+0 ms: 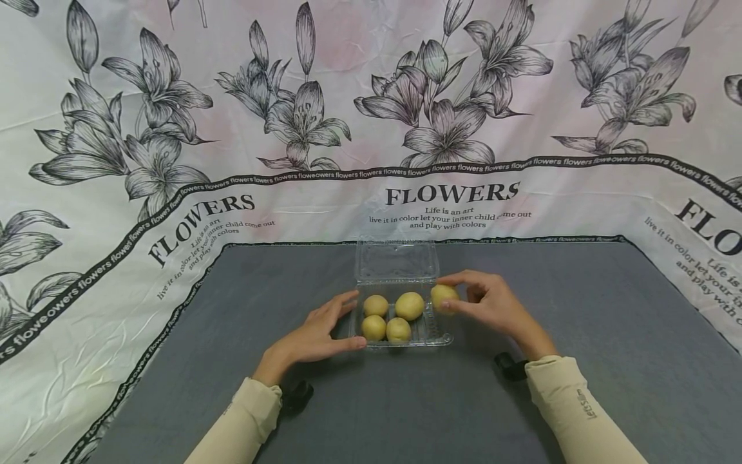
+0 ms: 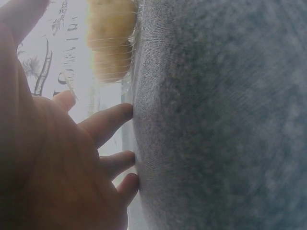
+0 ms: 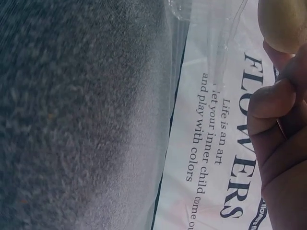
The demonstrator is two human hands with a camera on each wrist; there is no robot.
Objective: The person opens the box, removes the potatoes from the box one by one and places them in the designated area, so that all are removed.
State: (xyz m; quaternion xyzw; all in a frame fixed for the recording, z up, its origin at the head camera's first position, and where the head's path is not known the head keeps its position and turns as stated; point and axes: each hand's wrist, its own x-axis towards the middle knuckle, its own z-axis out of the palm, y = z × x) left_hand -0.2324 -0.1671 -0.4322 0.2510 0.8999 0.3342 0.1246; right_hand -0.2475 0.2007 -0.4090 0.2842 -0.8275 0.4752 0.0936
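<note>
A clear plastic clamshell box [image 1: 433,336] sits mid-table in the head view, its lid [image 1: 397,261] tipped back on the far side. Several small yellow potatoes [image 1: 409,306] lie in its base, mostly toward the left and middle. My right hand [image 1: 495,303] pinches another potato [image 1: 443,296] between thumb and fingers, at the box's right edge and raised in the right wrist view. Beside the box's left side is my left hand [image 1: 315,332], fingers extended and thumb near the front left corner. The left wrist view shows its spread fingers [image 2: 112,120] low by the table surface.
A grey cloth [image 1: 243,283] covers the table. Behind and at both sides hangs a white curtain [image 1: 324,206] with printed flowers and lettering. Dark straps [image 1: 510,366] are on both wrists, next to the light sleeves.
</note>
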